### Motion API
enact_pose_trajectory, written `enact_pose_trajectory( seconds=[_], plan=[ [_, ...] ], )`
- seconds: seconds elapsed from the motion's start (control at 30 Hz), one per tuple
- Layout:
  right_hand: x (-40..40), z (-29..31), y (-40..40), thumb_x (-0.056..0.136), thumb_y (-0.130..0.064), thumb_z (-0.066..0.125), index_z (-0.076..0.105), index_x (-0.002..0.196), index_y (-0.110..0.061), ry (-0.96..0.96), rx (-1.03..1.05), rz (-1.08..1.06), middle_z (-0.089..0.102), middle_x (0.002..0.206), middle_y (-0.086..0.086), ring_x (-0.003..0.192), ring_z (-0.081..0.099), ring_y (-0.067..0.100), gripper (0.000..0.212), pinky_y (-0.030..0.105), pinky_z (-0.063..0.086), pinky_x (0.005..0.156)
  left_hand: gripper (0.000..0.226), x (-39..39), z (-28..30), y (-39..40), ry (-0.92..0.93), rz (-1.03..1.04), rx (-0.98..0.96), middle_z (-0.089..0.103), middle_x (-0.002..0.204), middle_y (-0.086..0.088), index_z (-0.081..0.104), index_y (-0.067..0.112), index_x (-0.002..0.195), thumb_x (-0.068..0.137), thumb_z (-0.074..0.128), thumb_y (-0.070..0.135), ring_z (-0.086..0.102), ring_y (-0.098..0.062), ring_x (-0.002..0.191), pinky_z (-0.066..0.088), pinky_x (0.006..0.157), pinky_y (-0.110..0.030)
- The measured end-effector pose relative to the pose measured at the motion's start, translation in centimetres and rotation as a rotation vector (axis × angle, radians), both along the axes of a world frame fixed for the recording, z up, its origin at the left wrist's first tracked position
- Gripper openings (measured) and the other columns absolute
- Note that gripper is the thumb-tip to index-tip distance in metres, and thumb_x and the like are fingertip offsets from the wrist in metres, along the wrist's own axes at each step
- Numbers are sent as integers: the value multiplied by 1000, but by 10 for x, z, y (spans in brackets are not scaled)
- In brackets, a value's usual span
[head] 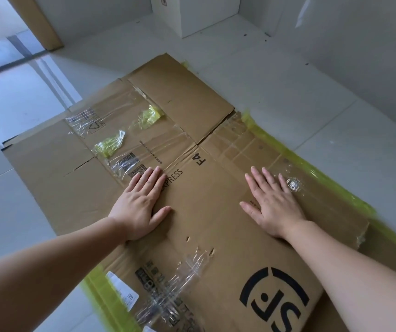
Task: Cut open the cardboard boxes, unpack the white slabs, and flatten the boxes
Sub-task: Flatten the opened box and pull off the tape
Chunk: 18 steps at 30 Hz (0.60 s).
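One flattened cardboard box [206, 212] is laid out on the pale tiled floor [312, 97], and two hands are pressed flat on it. The left hand [142, 202] is set palm-down by the printed lettering, fingers straight and close together; the right hand [272, 202] is spread palm-down just beside a shiny patch of clear tape [294, 184]. Two crumpled yellow-green tape scraps [151, 116] are seen under film on the far flap. One white box [192, 13] is stood against the back wall, one brown board [36, 20] is leaned at far left.
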State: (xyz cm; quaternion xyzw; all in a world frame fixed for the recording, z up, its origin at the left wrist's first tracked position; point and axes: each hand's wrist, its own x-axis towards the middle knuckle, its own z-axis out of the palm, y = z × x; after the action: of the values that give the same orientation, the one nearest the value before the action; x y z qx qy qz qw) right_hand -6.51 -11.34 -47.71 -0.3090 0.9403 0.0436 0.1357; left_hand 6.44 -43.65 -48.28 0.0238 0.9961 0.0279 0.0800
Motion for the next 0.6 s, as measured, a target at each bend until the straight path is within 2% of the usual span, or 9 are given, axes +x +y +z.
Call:
enact_pose_trajectory(
  seconds=[0.17, 0.33, 0.5, 0.6],
  plan=[
    [-11, -4, -3, 86, -69, 2, -8, 152, -25, 23, -52, -124, -22, 155, -11, 144, -19, 9, 80, 39, -11, 118, 82, -54, 7, 4, 3, -137, 18, -10, 158, -2, -5, 16, 151, 88, 2, 69, -14, -16, 145, -6, 118, -34],
    [-20, -2, -4, 82, -71, -6, -17, 150, -23, 9, 5, -76, -29, 153, -8, 140, -28, 9, 84, 38, -17, 115, 77, -126, 7, 20, 2, -162, -11, -8, 159, -1, -2, 16, 152, 92, 10, 63, -10, -15, 146, -4, 119, -34],
    [-82, 2, -24, 86, -72, 3, -13, 151, -17, -39, 42, -206, -21, 158, 0, 145, -18, 16, 87, 40, -9, 117, 79, -132, 0, 22, 28, -187, -6, -4, 159, 0, 3, 17, 153, 90, 7, 64, -7, -14, 146, 0, 119, -35],
    [-100, -1, -40, 85, -73, 2, -10, 152, -14, -37, 45, -205, -16, 159, 3, 146, -14, 19, 90, 41, -7, 118, 77, -132, -1, 24, 35, -183, 5, -3, 159, 0, 4, 16, 153, 91, 11, 62, -6, -14, 146, -1, 119, -35]
  ],
)
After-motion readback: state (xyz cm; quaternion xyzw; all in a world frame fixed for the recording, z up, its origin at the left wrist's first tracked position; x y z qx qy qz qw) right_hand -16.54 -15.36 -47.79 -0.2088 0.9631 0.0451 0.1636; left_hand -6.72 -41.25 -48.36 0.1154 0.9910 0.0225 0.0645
